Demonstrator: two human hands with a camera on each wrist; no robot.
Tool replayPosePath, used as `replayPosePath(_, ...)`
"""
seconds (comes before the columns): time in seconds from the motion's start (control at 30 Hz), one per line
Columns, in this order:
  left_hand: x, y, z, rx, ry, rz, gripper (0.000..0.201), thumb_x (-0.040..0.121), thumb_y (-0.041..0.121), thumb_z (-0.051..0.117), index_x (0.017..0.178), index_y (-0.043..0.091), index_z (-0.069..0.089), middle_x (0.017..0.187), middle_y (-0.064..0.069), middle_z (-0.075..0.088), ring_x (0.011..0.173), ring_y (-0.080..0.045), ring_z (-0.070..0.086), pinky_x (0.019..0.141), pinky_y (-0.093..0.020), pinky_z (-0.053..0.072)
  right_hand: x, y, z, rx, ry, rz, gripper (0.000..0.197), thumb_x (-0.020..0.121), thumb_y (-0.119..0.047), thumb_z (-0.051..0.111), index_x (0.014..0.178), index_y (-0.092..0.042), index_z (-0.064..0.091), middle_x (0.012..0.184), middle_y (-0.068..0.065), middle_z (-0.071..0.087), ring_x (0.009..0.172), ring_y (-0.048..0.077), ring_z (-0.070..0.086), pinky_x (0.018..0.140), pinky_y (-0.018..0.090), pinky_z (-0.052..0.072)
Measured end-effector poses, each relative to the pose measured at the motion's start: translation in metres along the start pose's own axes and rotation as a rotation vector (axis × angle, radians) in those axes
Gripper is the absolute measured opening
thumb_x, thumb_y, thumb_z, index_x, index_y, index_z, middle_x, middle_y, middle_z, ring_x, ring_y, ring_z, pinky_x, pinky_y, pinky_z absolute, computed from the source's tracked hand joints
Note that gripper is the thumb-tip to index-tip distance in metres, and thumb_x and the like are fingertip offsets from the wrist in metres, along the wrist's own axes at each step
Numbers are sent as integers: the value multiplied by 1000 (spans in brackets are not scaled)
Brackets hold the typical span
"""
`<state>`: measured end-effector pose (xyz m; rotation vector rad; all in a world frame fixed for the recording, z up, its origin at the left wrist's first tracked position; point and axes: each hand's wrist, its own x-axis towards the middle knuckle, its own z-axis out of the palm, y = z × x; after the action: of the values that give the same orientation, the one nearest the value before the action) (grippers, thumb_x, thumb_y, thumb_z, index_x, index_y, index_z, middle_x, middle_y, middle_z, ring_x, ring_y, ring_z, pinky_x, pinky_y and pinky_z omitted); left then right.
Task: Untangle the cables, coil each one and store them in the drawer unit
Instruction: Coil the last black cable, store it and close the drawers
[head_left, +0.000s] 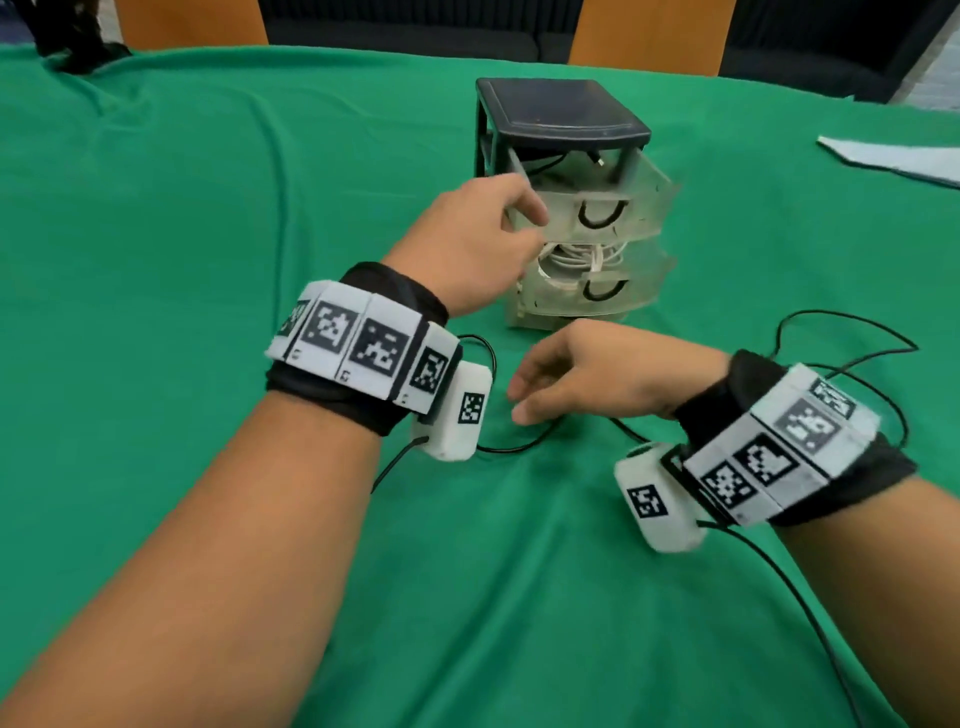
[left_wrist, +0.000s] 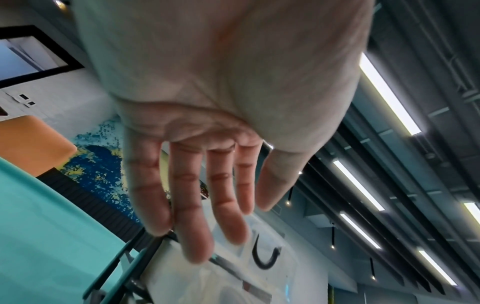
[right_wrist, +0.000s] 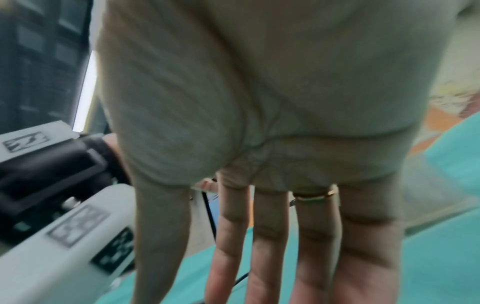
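Observation:
The drawer unit (head_left: 561, 111) has a black frame and clear drawers and stands mid-table. Its top drawer (head_left: 613, 210) is pulled out, with a black cable (head_left: 545, 163) lying inside. A coiled white cable (head_left: 582, 257) fills the drawer below. My left hand (head_left: 524, 223) is at the top drawer's front left corner. In the left wrist view its fingers (left_wrist: 194, 226) are straight against the drawer front (left_wrist: 259, 273). My right hand (head_left: 524, 400) hovers low in front of the unit, fingers (right_wrist: 270, 257) straight and holding nothing. A loose black cable (head_left: 519, 448) runs beneath it and loops off right (head_left: 852, 332).
A green cloth (head_left: 208, 208) covers the table. A white sheet (head_left: 893, 156) lies at the far right edge. Orange chair backs (head_left: 649, 36) stand behind the table and a dark object (head_left: 72, 36) sits at the back left corner. Thin black leads trail from both wrist cameras.

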<state>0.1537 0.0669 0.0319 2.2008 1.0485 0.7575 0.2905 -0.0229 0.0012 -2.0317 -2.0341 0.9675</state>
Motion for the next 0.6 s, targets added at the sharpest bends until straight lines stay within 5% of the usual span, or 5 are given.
replayPosePath(0.13, -2, -10, -4, 29, 6, -62, 11, 89, 19, 54, 81, 23, 60, 68, 1, 69, 56, -11, 62, 61, -28, 51, 10, -13, 7, -98, 0, -61, 26, 78, -50, 75, 95, -31, 73, 84, -9, 71, 78, 9, 63, 70, 24, 49)
replayPosePath(0.27, -2, -39, 2, 242, -62, -249, 8, 85, 26, 56, 79, 22, 60, 79, 0, 69, 79, -26, 68, 77, -34, 56, 18, -13, 8, -77, 41, -27, 22, 86, -49, 69, 93, -28, 73, 51, -18, 63, 57, 1, 59, 52, 15, 42)
replayPosePath(0.37, -3, -52, 8, 339, -136, -361, 10, 82, 33, 62, 79, 24, 59, 72, 6, 62, 82, -26, 65, 83, -34, 55, 20, -9, 8, 4, 18, -6, 24, 88, -47, 67, 92, -24, 73, 71, -14, 73, 61, 5, 65, 55, 16, 44)
replayPosePath(0.5, -2, -55, 9, 429, -216, -409, 16, 83, 33, 69, 90, 19, 67, 88, -1, 66, 91, -25, 65, 81, -30, 51, 20, -7, 8, 90, -1, 15, 20, 89, -43, 68, 91, -23, 72, 83, -10, 76, 63, 7, 67, 65, 22, 49)
replayPosePath(0.6, -1, -53, 9, 433, -291, -438, 21, 83, 28, 73, 98, 14, 71, 89, -3, 71, 79, -23, 68, 71, -28, 53, 21, -7, 9, 109, -8, 35, 22, 91, -41, 66, 97, -21, 72, 85, -7, 76, 62, 8, 65, 66, 22, 51)
